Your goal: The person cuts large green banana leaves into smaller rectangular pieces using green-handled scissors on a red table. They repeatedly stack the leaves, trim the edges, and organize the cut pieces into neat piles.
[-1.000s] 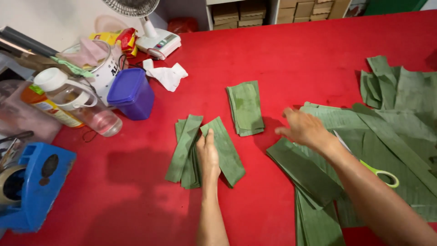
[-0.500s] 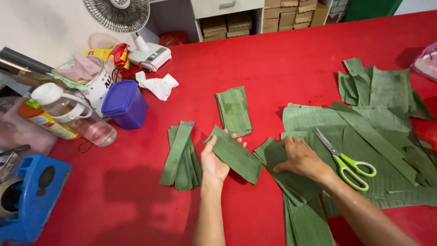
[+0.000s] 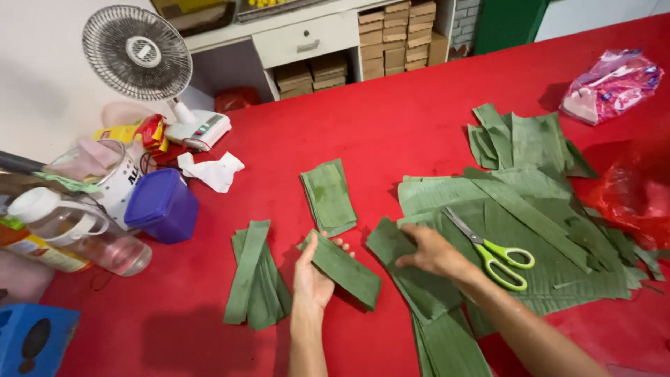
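Observation:
My left hand holds a folded strip of green leaf just above the red table. My right hand presses flat on another leaf piece at the edge of a big heap of cut leaves. Green-handled scissors lie on that heap, just right of my right hand. A stack of narrow leaf strips lies left of my left hand. A folded leaf bundle rests farther back in the middle.
At the left stand a purple tub, a plastic bottle, a cup with cloth, crumpled tissue, a small fan and a blue device. Plastic bags lie far right. More leaf pieces sit behind the heap.
My left hand has picked a leaf strip off the left stack and moved it right. My right hand has drawn back from the heap onto a nearer leaf piece. The camera tilted up.

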